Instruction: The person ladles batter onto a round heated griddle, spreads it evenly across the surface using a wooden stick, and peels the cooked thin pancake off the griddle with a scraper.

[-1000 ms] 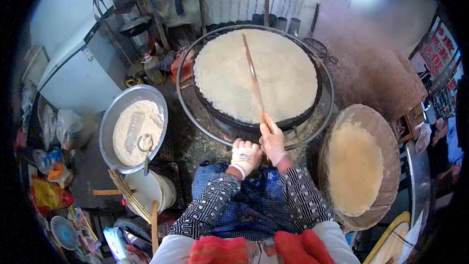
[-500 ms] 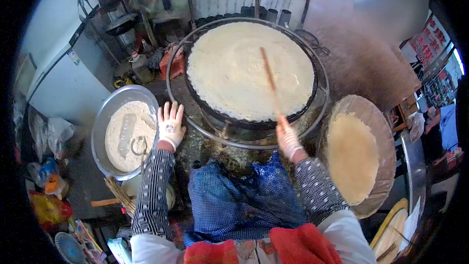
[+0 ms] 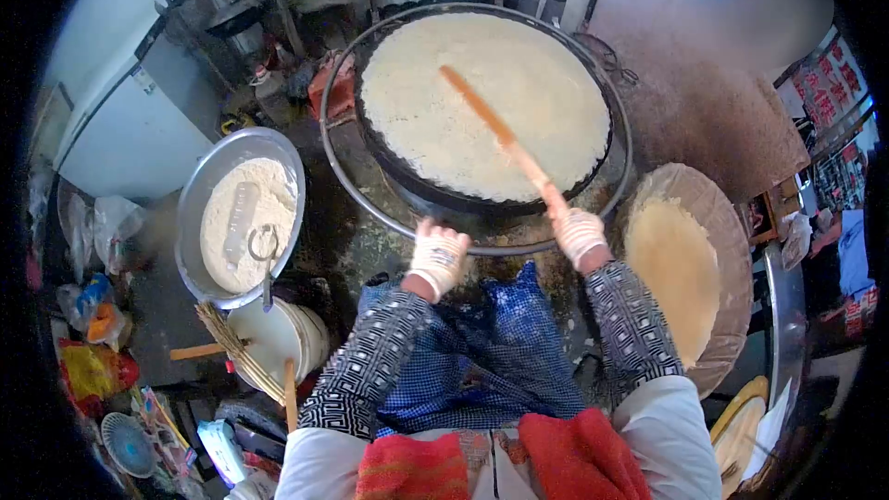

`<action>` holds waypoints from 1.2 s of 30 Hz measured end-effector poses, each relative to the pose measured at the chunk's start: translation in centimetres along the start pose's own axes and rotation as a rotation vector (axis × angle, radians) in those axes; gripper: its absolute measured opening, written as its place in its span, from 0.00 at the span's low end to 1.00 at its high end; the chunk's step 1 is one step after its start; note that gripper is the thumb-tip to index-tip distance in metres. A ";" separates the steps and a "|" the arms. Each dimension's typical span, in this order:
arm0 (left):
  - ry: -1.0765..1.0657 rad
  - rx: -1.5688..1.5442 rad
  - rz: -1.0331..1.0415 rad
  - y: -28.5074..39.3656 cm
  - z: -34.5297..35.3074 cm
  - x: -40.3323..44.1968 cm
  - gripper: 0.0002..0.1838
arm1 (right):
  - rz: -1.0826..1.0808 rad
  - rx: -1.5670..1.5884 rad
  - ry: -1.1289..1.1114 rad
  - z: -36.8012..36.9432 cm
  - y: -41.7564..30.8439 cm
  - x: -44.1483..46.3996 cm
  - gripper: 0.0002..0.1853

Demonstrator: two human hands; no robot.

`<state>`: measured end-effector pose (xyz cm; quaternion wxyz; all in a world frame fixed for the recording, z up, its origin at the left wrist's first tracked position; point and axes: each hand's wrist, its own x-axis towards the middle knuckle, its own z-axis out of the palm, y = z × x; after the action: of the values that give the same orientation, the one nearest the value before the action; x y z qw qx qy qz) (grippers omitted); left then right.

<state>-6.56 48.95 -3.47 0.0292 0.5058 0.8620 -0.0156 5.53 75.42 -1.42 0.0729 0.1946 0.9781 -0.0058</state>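
A large round griddle carries a pale layer of batter (image 3: 417, 102) that covers nearly all of its surface. My right hand (image 3: 576, 230), in a light glove, grips the handle end of a long wooden spreader (image 3: 482, 111), whose blade lies over the batter, pointing up and left. A metal ring (image 3: 344, 167) runs around the griddle. At the ring's near edge is my left hand (image 3: 439, 257), gloved too, with its fingers curled; whether they hold the ring cannot be made out.
To the left is a metal bowl (image 3: 190, 250) of flour with a scoop, above a white bucket (image 3: 315, 338) holding a brush and a wooden stick. A lined basket (image 3: 736, 315) with a round flat pancake stands at the right. A refrigerator (image 3: 134, 143) is at the left.
My left hand has moved from beside the flour bowl to the ring's near edge, its fingers now curled. The spreader's tip has swung left, while my right hand has shifted slightly right and up.
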 end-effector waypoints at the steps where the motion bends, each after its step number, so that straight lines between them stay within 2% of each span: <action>1: -0.219 0.033 -0.089 -1.1 -2.6 0.0 0.20 | 0.028 0.027 0.060 0.3 2.2 -0.4 0.32; 2: -0.143 0.034 -0.136 -3.6 -2.5 -0.8 0.18 | 0.066 0.057 0.126 0.6 4.1 -0.8 0.33; 3: 0.032 0.022 -0.157 -6.3 -1.0 -1.5 0.16 | 0.235 0.115 0.036 2.2 6.2 -0.1 0.34; 4: 0.191 -0.025 -0.090 -8.5 0.3 -2.0 0.15 | 0.218 0.103 0.185 3.1 6.5 -0.9 0.34; 5: 0.213 -0.036 -0.047 -9.6 1.1 -2.0 0.16 | 0.278 0.178 0.198 4.9 6.4 0.0 0.33; 6: 0.107 0.001 -0.046 -9.8 1.6 -1.5 0.17 | 0.336 0.250 0.209 6.5 5.6 1.0 0.31; 7: 0.053 -0.006 -0.025 -9.1 1.7 -1.0 0.18 | 0.391 0.520 0.245 4.2 2.3 0.2 0.28; 8: 0.002 -0.013 -0.003 -7.8 1.7 -0.4 0.19 | 0.340 0.637 0.282 6.5 1.9 0.3 0.27; 9: 0.069 -0.047 0.008 -6.1 2.1 -0.5 0.20 | 0.286 0.755 0.314 8.7 1.5 0.4 0.26; 10: 0.068 -0.070 0.021 -4.8 2.8 -0.5 0.22 | 0.381 1.077 0.243 8.1 -0.9 0.0 0.24; 11: 0.112 -0.124 0.050 -3.4 2.9 -0.6 0.19 | 0.511 1.387 0.203 7.3 -3.4 -0.3 0.22; 13: 0.209 -0.193 0.095 -0.9 3.3 -0.3 0.16 | 0.173 0.822 0.385 7.0 -7.0 -2.9 0.21; 14: 0.260 -0.210 0.114 0.4 4.1 0.2 0.16 | 0.166 0.749 0.340 7.3 -8.3 -2.7 0.24; 15: 0.239 -0.202 0.096 1.8 4.5 0.7 0.15 | 0.254 0.713 0.064 3.8 -10.7 -3.1 0.26; 16: 0.130 -0.127 0.058 3.1 5.8 1.8 0.16 | 0.209 0.847 0.082 5.2 -11.7 -2.1 0.24; 18: 0.462 -0.415 -0.056 5.7 7.4 2.2 0.20 | 0.121 1.102 0.041 0.8 -14.6 -1.7 0.19; 19: 0.302 -1.321 -0.119 7.0 7.6 2.8 0.17 | 0.041 1.080 0.059 -0.6 -15.8 -1.4 0.20; 20: 0.320 -2.217 -0.343 8.3 8.0 3.5 0.15 | -0.088 1.046 0.172 0.0 -16.6 -0.9 0.21; 21: 0.249 -2.371 -0.386 8.8 7.2 3.1 0.16 | -0.089 0.947 0.150 -0.4 -16.4 -1.1 0.22; 22: 0.249 -2.053 -0.323 8.7 7.2 3.1 0.16 | -0.086 0.849 0.130 -1.8 -16.4 -1.5 0.24; 23: 0.266 -1.732 -0.283 8.6 7.3 3.1 0.16 | -0.016 0.546 -0.002 -3.5 -15.5 -2.4 0.27; 24: 0.315 -0.939 -0.135 7.6 8.1 3.4 0.14 | -0.022 0.368 -0.068 -3.4 -13.7 -3.0 0.27; 25: 0.330 -0.145 0.014 6.7 8.7 3.4 0.13 | 0.011 0.318 -0.096 -2.5 -11.4 -3.9 0.28; 26: 0.338 -0.151 0.069 6.0 6.9 2.5 0.15 | 0.041 0.266 -0.120 -1.4 -9.0 -4.6 0.28; 28: 0.289 -0.201 0.074 4.4 5.2 1.5 0.17 | -0.005 0.262 0.041 -0.1 -4.2 -7.2 0.30; 30: 0.299 -0.208 0.090 2.3 4.6 0.5 0.19 | 0.062 0.186 0.134 2.0 0.9 -8.4 0.35; 32: 0.249 -0.206 0.037 0.3 2.8 -0.3 0.15 | 0.075 0.164 0.164 2.9 5.3 -8.7 0.32; 36: 0.124 -0.114 -0.032 -5.4 1.7 -0.4 0.17 | 0.160 0.271 0.214 5.4 11.5 -5.1 0.34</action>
<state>-11.03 45.88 -5.18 0.0041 0.4894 0.8697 0.0644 15.36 83.88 -5.83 -0.0583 0.2793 0.9520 -0.1112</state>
